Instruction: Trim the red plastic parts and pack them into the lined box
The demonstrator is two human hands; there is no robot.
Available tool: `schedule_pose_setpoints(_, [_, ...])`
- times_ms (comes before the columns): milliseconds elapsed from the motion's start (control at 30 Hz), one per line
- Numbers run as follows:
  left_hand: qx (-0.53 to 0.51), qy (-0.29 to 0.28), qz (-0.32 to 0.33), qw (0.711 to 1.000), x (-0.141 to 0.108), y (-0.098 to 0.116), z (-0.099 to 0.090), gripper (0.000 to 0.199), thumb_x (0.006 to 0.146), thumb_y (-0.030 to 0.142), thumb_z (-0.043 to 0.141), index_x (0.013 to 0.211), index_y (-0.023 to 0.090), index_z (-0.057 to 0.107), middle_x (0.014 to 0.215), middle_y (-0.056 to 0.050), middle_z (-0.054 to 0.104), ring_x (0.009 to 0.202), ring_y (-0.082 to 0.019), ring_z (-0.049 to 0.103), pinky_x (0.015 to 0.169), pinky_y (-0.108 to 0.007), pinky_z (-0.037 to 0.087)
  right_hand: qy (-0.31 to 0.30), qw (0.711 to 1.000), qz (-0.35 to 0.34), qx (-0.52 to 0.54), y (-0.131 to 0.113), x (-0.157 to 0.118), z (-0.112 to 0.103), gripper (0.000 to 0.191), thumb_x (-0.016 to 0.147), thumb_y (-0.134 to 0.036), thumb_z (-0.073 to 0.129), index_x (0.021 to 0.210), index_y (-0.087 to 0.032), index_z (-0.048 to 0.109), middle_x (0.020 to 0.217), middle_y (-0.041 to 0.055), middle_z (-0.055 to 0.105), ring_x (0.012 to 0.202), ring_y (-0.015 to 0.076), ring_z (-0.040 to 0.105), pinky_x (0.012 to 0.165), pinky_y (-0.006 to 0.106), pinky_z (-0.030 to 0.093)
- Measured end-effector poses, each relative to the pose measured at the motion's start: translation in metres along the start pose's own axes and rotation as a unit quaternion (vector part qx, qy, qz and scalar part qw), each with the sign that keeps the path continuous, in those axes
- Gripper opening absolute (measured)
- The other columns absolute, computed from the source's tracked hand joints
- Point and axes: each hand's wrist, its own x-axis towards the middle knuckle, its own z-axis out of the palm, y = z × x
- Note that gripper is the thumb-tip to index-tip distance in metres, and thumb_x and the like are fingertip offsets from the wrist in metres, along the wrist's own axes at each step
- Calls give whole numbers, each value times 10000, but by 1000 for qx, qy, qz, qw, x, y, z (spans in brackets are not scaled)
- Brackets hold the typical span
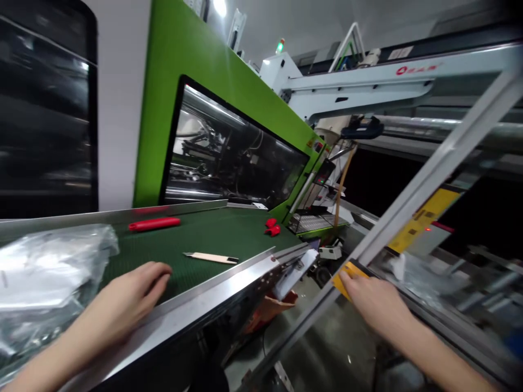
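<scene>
My left hand (134,286) rests at the near edge of a green conveyor belt (204,234), just inside its steel side rail (196,296), holding nothing. A silvery plastic bag (44,267) lies to its left. On the belt are a red cylindrical bar (154,224), small red parts (272,227) and a cream-handled utility knife (210,257). My right hand (368,299) is beyond the rail, pinching a flat yellow piece (347,279) beside a diagonal aluminium frame bar (408,196).
A green injection moulding machine (229,109) with a large window stands behind the belt. A white gantry arm (351,87) crosses above at the right. A black cabinet (44,120) stands at the left. A yellow panel (423,220) sits behind the frame bar, with a concrete floor (327,337) below.
</scene>
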Motion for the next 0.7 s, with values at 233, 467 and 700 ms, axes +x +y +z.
schedule_pose_setpoints(233, [34, 0, 24, 999, -6, 6, 0, 335, 953, 319, 288, 992, 196, 597, 966, -67, 632, 876, -216, 629, 800, -335, 450, 75, 993, -88, 38, -52, 117, -45, 279, 980, -401, 519, 1112, -168, 595, 1017, 50, 626, 866, 156, 619, 783, 352, 547])
schedule_pose_setpoints(467, [69, 5, 28, 997, -9, 12, 0, 295, 956, 232, 298, 921, 178, 586, 895, -64, 616, 840, -210, 627, 751, -330, 458, 86, 980, -161, 78, -125, 228, -15, 325, 952, -355, 581, 1214, -165, 558, 1172, 79, 587, 961, 185, 613, 810, 371, 555])
schedule_pose_setpoints(700, [132, 6, 35, 991, -17, 16, 2, 211, 937, 211, 367, 903, 191, 575, 885, -30, 641, 794, -174, 639, 687, -278, 483, 169, 965, -173, 96, -120, 264, 10, 159, 932, -261, 622, 1065, -175, 632, 990, 62, 643, 826, 135, 635, 735, 263, 540])
